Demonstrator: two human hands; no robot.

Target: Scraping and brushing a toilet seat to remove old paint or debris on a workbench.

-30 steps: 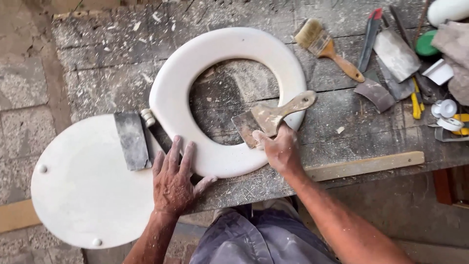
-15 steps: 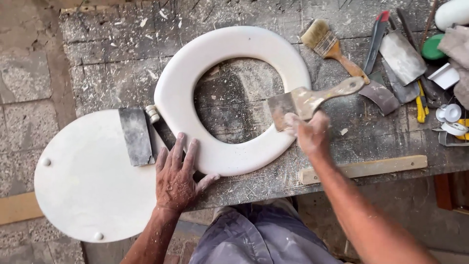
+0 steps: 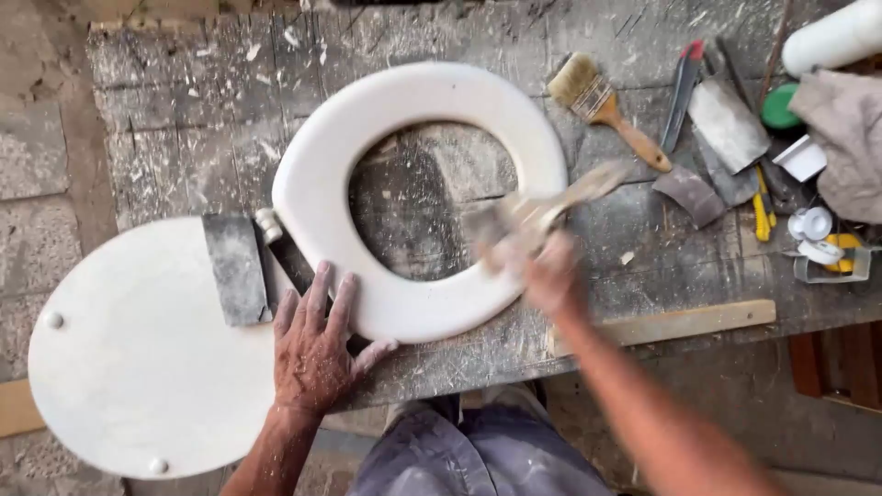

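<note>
Landmark: white toilet seat ring (image 3: 312, 197), lying flat on a paint-spattered wooden workbench (image 3: 184, 83).
Left hand: the left hand (image 3: 317, 344) lies flat, fingers spread, its fingertips on the near left rim of the seat ring, palm on the bench edge.
Right hand: the right hand (image 3: 551, 276), blurred, is closed around the wooden handle of a putty knife (image 3: 528, 219); the grip itself is too smeared to make out finger by finger.
Putty knife: its blade sits over the right inner edge of the seat ring; whether it touches cannot be told.
Lid: round white toilet lid (image 3: 129, 367), left of the seat ring and hanging past the bench edge.
Scraper: wide-bladed scraper (image 3: 237, 266) lying on the lid's upper right, just beside the ring's left rim.
Brush: paintbrush (image 3: 606, 106) with wooden handle, just right of the ring's far side.
Other tools: a cluster of trowels (image 3: 726, 124) and a grey cloth (image 3: 841, 138), well right of the ring.
Batten: wooden strip (image 3: 680, 323) along the bench's near edge, right of the ring.
</note>
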